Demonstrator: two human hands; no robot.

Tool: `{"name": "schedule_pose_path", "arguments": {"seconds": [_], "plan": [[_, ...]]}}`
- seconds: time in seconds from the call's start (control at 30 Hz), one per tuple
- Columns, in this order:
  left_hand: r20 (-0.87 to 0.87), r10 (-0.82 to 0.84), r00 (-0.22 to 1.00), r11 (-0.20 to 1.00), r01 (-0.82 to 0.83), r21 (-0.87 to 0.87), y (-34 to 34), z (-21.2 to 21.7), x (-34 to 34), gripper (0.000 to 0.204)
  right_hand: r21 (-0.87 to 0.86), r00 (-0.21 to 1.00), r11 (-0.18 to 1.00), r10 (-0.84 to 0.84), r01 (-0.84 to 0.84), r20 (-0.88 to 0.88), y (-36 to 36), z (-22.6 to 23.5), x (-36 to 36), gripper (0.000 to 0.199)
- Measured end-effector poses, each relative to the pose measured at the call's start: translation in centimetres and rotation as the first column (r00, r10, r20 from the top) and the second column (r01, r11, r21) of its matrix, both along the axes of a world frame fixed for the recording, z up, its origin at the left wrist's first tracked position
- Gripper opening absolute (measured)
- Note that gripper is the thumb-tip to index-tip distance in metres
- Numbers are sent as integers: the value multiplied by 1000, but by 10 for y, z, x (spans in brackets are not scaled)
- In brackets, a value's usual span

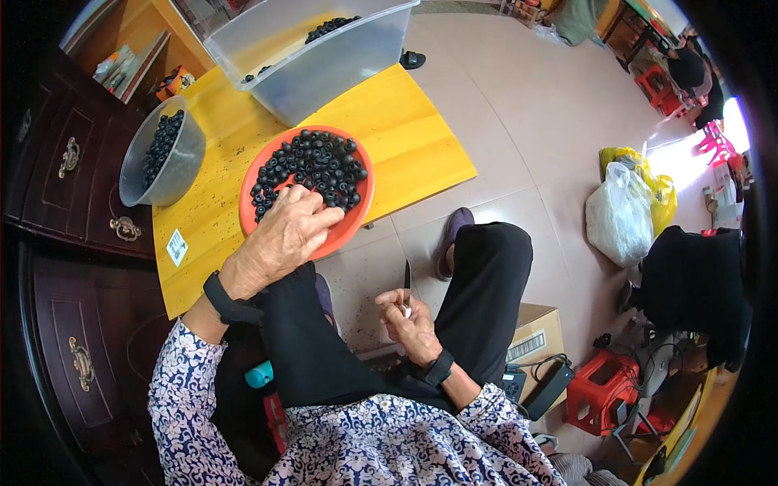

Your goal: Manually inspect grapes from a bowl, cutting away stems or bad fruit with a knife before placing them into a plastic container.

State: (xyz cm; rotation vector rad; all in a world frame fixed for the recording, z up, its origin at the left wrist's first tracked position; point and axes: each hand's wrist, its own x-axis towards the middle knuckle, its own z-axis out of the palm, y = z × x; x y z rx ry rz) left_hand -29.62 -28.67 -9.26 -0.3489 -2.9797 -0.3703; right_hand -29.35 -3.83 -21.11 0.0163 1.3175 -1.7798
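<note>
An orange-red bowl [369, 198] full of small black round parts [320, 158], several with a hole in the middle, sits at the front edge of a yellow table. Over the bowl's near side is my left hand [288, 231], its fingers bent down and closed among the parts. The fingertips are hidden, so I cannot make out what they hold. My right hand [412, 328] is between my knees, closed around the light handle of a small knife [407, 283]. Its dark blade points up, away from me and apart from the bowl.
Behind the bowl a large clear plastic bin [324, 77] stands on the yellow table [413, 150]. A clear tub [182, 166] of black parts is at the left, beside dark drawers [77, 190]. White and yellow bags [620, 215], a cardboard box [539, 328] and a red stool [600, 389] are rightward.
</note>
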Motion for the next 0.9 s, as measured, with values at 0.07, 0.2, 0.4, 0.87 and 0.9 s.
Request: {"name": "schedule_pose_path", "arguments": {"seconds": [0.07,0.2,0.4,0.87,0.9], "plan": [[-18,-13,1000,1000,14,12,0,-2,-5,20,20,998,1000,15,-13,-63,0,-1,-1,15],[-17,4,1000,1000,-4,-11,1,-2,-6,21,13,997,1000,9,-8,-74,0,-1,0,16],[-22,64,998,997,-63,44,4,-6,-6,22,-2,997,1000,17,-18,-74,0,-1,0,16],[-29,200,979,868,-163,469,64,9,45,24,-177,996,980,-85,90,38,1,60,-10,20],[-92,175,980,883,-115,455,72,4,50,26,-215,996,974,-53,68,75,-2,61,-11,24]]}}
